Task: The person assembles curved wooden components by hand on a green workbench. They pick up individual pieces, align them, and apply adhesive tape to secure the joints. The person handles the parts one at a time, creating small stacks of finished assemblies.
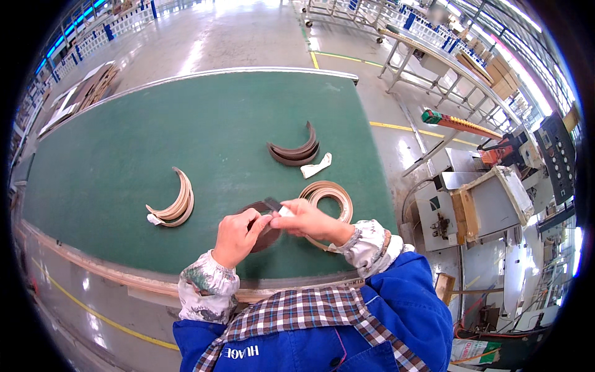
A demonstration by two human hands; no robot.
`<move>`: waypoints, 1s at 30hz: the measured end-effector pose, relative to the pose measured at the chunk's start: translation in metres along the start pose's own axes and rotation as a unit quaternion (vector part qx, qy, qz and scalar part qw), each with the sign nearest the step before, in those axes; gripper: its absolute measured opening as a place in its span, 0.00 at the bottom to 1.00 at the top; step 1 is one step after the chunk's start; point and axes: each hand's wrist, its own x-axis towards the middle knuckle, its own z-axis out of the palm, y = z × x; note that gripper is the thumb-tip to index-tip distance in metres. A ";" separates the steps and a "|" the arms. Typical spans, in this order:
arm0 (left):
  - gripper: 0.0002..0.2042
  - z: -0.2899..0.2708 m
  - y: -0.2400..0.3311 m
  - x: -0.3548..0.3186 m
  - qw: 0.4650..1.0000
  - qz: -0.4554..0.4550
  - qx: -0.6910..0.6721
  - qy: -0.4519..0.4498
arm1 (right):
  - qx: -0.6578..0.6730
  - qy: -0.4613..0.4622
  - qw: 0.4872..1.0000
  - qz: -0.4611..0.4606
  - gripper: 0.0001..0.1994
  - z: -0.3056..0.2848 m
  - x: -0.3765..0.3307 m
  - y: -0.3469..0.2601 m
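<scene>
A dark brown coiled strip (pixel 266 239) is in front of me at the near side of the green table (pixel 111 149). My left hand (pixel 235 237) is closed on the coil's edge, thumb and fingers pinched together. My right hand (pixel 316 222) touches the left fingertips and pinches a small piece (pixel 273 204), dark at its tip and white below. Whether that piece is joined to the coil is hidden by the fingers. Just behind and beneath the right wrist lies a round coil of light wood-coloured strip (pixel 344 197).
Farther back are a curved bundle of dark brown strips (pixel 296 155) and a crumpled white scrap (pixel 317 166). To the left lies a light curved bundle (pixel 180 204) with white at one end. A machine with a control panel (pixel 556 155) stands at the right, beyond the table's edge.
</scene>
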 end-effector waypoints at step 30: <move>0.14 0.014 0.000 0.005 0.992 -0.067 -0.103 -0.032 | -0.580 0.211 0.776 -0.133 0.09 0.023 -0.036 0.002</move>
